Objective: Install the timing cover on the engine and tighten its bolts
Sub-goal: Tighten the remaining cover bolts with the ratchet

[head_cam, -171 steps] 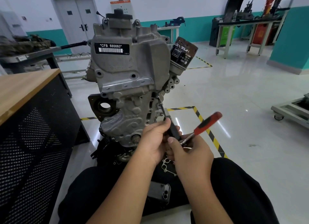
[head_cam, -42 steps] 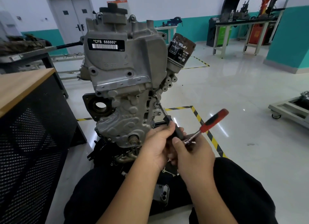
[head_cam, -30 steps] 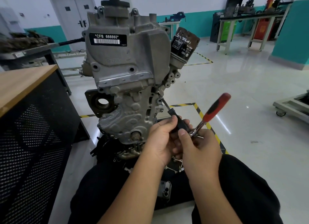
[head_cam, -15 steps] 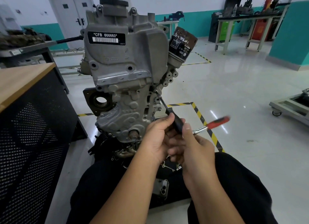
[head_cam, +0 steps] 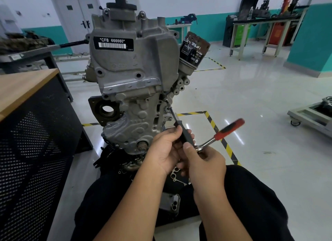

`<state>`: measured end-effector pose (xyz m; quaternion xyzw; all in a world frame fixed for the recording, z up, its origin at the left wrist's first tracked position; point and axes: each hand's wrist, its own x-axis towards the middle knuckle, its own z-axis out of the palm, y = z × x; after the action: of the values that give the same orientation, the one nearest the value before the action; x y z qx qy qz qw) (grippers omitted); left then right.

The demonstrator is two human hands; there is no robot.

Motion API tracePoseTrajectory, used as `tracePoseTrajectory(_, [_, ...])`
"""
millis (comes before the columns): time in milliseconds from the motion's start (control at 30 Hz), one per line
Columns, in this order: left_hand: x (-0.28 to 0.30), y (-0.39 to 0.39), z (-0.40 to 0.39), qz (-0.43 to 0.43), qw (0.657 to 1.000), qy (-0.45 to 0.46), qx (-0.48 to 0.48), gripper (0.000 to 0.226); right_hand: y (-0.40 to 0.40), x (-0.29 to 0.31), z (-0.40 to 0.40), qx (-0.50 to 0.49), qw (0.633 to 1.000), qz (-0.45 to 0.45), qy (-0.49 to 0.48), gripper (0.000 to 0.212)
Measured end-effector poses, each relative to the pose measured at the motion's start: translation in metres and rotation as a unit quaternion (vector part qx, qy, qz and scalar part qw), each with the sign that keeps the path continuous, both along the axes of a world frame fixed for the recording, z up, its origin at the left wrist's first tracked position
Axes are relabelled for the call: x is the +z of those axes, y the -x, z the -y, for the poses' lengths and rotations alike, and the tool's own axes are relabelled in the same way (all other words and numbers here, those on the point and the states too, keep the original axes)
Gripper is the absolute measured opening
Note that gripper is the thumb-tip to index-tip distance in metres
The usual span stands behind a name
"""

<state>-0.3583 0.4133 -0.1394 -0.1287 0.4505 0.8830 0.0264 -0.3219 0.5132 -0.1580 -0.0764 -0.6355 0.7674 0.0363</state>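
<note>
A: Moved since half a second ago: ratchet handle [head_cam: 229, 129], red and black, swung from near level up to a raised slant toward the right.

B: Largest item?

A: Engine [head_cam: 133, 82], upright on the floor before the seated person. Timing cover [head_cam: 129, 68], grey cast metal, seated on its near face, label "CFB 666660". Oil filter [head_cam: 194, 52], dark, tilted, at upper right of the engine.

B: Furniture?

A: Tabletop [head_cam: 21, 89], wood, over black perforated panel, at left.

B: Hands?

A: Left hand [head_cam: 167, 151], grip closed around the black extension bar [head_cam: 181, 134], whose thin shaft runs up to a bolt [head_cam: 166, 99] on the cover's right edge. Right hand [head_cam: 204, 165], grip closed on the ratchet head, thumb on top.

B: Smaller?

A: Phone [head_cam: 170, 204], between the legs.
</note>
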Motion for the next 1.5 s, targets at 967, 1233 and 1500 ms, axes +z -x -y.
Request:
tracePoseTrajectory(967, [0.001, -0.001, -0.002, -0.021, 1.000, 0.014, 0.011, 0.026, -0.003, 0.012, -0.004, -0.020, 0.995, 0.010, 0.097, 0.030])
tracePoseTrajectory(1233, [-0.002, 0.005, 0.000, -0.007, 1.000, -0.022, 0.012, 0.021, -0.002, 0.007, -0.006, -0.015, 0.998, -0.037, -0.056, 0.023])
tracePoseTrajectory(1500, [-0.001, 0.001, 0.004, -0.006, 0.999, -0.037, -0.040, 0.023, -0.004, 0.013, -0.006, 0.070, 0.991, 0.045, 0.103, 0.030])
